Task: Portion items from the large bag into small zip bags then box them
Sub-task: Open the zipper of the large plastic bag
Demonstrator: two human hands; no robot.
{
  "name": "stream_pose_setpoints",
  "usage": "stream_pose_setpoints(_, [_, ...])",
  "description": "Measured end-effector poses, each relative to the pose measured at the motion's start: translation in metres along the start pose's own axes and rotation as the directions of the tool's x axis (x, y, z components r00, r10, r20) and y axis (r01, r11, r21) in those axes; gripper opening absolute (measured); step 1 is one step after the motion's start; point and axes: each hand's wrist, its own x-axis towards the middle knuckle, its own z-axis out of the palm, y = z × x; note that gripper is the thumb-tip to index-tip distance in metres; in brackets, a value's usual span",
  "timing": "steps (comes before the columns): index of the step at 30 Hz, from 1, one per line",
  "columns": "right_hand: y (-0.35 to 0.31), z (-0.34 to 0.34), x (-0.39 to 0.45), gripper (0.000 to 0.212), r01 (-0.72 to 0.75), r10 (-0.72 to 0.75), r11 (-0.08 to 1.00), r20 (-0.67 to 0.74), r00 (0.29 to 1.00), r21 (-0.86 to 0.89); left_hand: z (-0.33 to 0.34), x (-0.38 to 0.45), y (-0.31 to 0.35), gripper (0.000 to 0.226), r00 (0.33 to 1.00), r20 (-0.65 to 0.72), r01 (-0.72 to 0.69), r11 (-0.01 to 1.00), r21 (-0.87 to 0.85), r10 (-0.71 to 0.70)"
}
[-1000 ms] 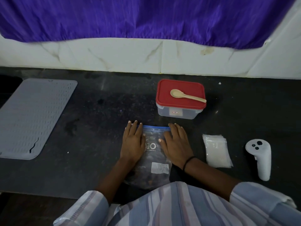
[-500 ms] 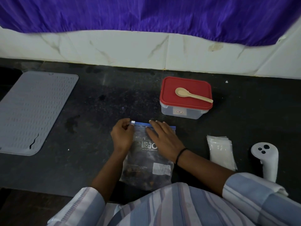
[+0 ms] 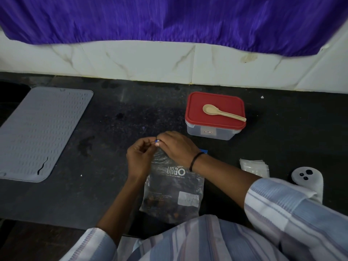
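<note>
Fingers of both hands (image 3: 160,147) pinching large bag (image 3: 173,185) top; spoon (image 3: 222,113) on red-lidded box (image 3: 214,117) behind, small zip bags (image 3: 254,166) right.

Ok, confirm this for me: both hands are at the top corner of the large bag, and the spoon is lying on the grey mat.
Not quite. The head view shows the spoon lying on the red lid of the box, not on the grey mat. The rest holds: the left hand and right hand both pinch the top corner of the large bag.
</note>
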Motion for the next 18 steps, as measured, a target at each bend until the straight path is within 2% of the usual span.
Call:
stream_pose_setpoints(4, [-0.001, -0.004, 0.005, 0.021, -0.049, 0.044, 0.996, 0.062, 0.997, 0.076, -0.005, -0.003, 0.003, 0.015, 1.000, 0.020, -0.002, 0.998, -0.065, 0.003])
stream_pose_setpoints(8, [-0.005, -0.006, 0.005, 0.020, -0.032, 0.027, 0.998, 0.088, 0.996, 0.056, -0.004, -0.010, 0.005, 0.016, 1.000, 0.005, 0.014, 0.992, -0.122, -0.013])
stream_pose_setpoints(15, [-0.009, -0.011, -0.006, 0.008, -0.030, 0.027, 0.999, 0.140, 0.990, 0.015, 0.003, -0.019, 0.005, 0.017, 0.996, -0.081, 0.016, 0.990, -0.140, -0.027])
stream_pose_setpoints(18, [-0.004, -0.018, -0.014, 0.012, -0.055, 0.057, 0.998, 0.166, 0.984, -0.015, -0.003, -0.017, 0.006, 0.021, 0.988, -0.139, 0.037, 0.984, -0.177, -0.062])
